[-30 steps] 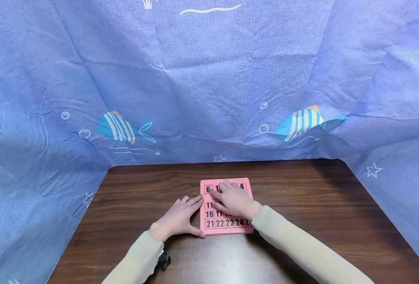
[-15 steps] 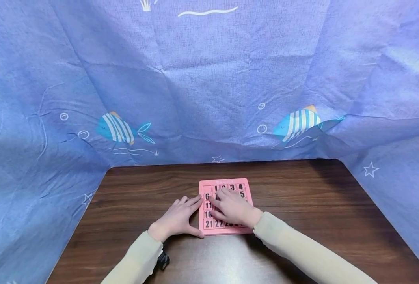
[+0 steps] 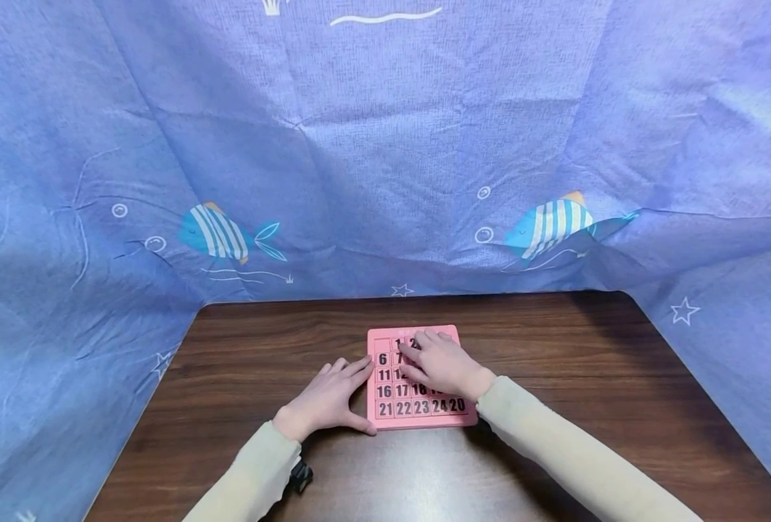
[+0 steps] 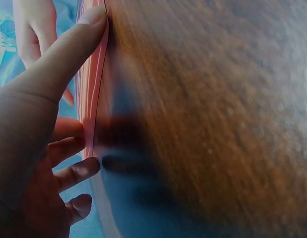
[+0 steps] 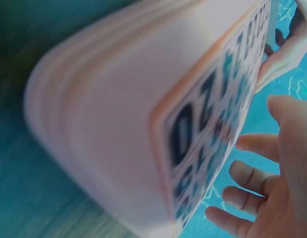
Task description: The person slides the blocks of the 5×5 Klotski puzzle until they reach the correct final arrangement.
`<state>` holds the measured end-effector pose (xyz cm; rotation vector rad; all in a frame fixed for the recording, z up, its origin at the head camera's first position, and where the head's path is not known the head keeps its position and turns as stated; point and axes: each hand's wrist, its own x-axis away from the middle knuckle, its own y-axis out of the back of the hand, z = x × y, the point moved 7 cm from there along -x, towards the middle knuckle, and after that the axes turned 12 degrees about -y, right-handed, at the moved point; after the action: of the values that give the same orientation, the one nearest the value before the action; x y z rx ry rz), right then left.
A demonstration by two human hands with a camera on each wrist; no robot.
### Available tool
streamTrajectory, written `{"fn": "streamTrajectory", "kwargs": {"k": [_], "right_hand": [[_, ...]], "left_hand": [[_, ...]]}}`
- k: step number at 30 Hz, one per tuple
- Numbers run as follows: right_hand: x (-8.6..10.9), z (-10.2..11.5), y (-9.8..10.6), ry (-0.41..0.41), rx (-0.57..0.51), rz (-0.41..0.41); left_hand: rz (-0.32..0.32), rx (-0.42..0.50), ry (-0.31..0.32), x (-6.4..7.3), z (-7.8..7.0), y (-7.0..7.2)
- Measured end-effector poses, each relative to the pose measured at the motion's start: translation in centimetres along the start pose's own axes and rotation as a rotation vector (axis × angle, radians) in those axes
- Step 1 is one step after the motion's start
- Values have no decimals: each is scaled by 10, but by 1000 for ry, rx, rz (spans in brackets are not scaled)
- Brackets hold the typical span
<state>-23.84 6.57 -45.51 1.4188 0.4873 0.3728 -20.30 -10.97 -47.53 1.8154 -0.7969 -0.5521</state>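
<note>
A pink number slide puzzle [image 3: 418, 422] lies flat on the table, its tiles in rows with black numbers. Its top left slot is vacant, beside tile 1 [image 3: 397, 344] and above tile 6 [image 3: 382, 359]. My left hand [image 3: 326, 400] braces the puzzle's left side, fingers spread along the edge and thumb at the near corner. In the left wrist view the thumb [image 4: 76, 44] presses the puzzle's side. Over the upper tiles, my right hand [image 3: 447, 366] reaches with its fingertips near tile 1, covering several numbers. Its fingers look loosely extended in the right wrist view.
The dark wooden table [image 3: 574, 377] extends around the puzzle. A blue cloth [image 3: 385, 181] with printed fish hangs behind the table and down both sides. A small black device [image 3: 301, 477] sits at the left wrist.
Tile 6 has slid down from the top left slot into the second row, leaving that slot vacant. My right hand has since shifted right and slightly up; the left stays at the edge.
</note>
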Motion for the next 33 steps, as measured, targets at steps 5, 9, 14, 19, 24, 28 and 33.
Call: {"fn": "streamTrajectory", "kwargs": {"k": [5, 9, 14, 19, 24, 28, 33], "right_hand": [[-2, -3, -3, -4, 3, -9], [-4, 1, -4, 14, 20, -45], [-8, 9, -6, 27, 22, -28], [-12, 14, -8, 34, 25, -19], [-12, 14, -7, 45, 23, -18], [-8, 7, -5, 39, 10, -25], [-1, -11, -1, 18, 7, -55]], "left_hand": [[0, -4, 1, 0, 1, 0], [-4, -27, -7, 0, 1, 0], [-6, -25, -15, 0, 1, -1], [-5, -17, -15, -1, 1, -1], [0, -19, -9, -1, 0, -3], [2, -19, -10, -1, -1, -2], [1, -29, -5, -1, 0, 0]]}}
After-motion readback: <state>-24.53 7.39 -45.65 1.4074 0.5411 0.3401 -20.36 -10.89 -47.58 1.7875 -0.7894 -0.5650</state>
